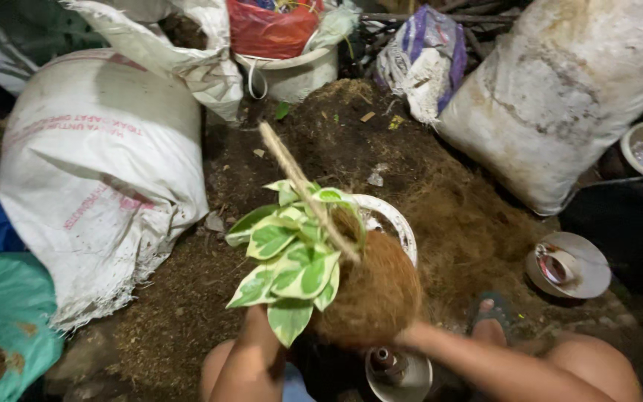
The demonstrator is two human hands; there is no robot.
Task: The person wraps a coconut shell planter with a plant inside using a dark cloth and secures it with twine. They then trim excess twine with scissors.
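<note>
Both hands (grips hidden, cannot tell) should keep the coir-wrapped root ball (372, 298) of the variegated plant (292, 260) steady, mid-frame.

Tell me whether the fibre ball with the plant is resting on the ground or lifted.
Lifted: the fibre ball sits above the soil heap, both forearms reaching under it; the hands are hidden.

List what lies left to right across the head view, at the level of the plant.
Teal sack → big white woven sack → green-and-white leafy plant → brown coir ball → round white lid with a small roll on it.
</note>
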